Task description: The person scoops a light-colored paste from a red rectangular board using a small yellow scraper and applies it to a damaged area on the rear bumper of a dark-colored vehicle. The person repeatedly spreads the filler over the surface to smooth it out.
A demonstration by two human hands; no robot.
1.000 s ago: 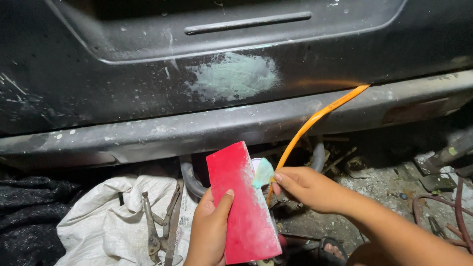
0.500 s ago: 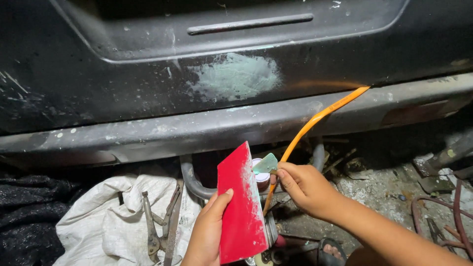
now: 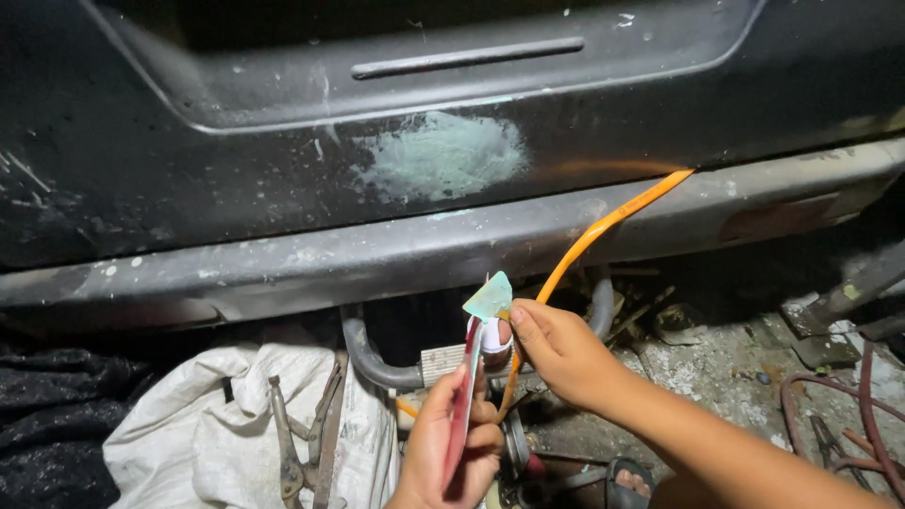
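A thin red card (image 3: 464, 401) is gripped edge-on in the left hand (image 3: 452, 448), fingers curled shut around it, and a small pale green spreader (image 3: 489, 297) is pinched at its top between thumb and fingertips of the right hand (image 3: 563, 351). By the look of it, filler is being gathered or wiped off between the two tools, just below the dark car panel (image 3: 283, 170). A pale green filler patch (image 3: 443, 155) is seen well above the hands on that panel; a steady, flat stroke would be called for there. An orange hose (image 3: 594, 234) is draped from the sill behind the right hand. On the gritty floor, a white sack (image 3: 207, 434) with pliers (image 3: 302, 438) is spread at left, and reddish cables (image 3: 839, 415) lie at right.
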